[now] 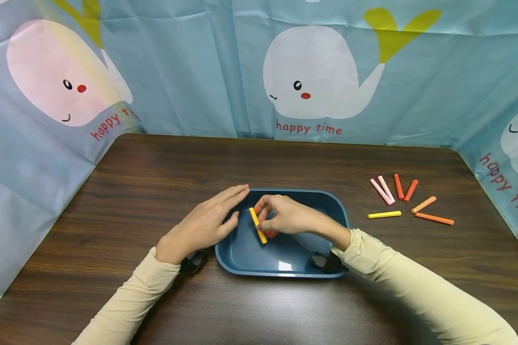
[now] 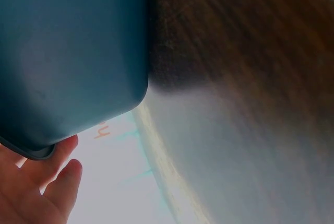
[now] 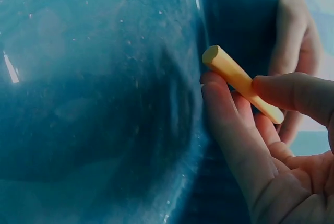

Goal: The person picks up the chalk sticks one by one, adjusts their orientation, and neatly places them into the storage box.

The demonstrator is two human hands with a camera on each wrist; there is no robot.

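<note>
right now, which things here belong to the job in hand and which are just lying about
Seems part of the job:
held yellow stick, pinched in the right hand
blue tray, below that hand, with the left hand at its rim

Apparently just lying about on the table:
two pink sticks
two red sticks
two orange sticks
loose yellow stick

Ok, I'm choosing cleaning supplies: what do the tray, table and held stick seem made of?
Tray: probably plastic, glossy; bright reflections, rounded corners. Table: wood or laminate, low sheen; streaky grain, soft glare. Stick: perhaps chalk or wax, matte; no sharp highlights.
</note>
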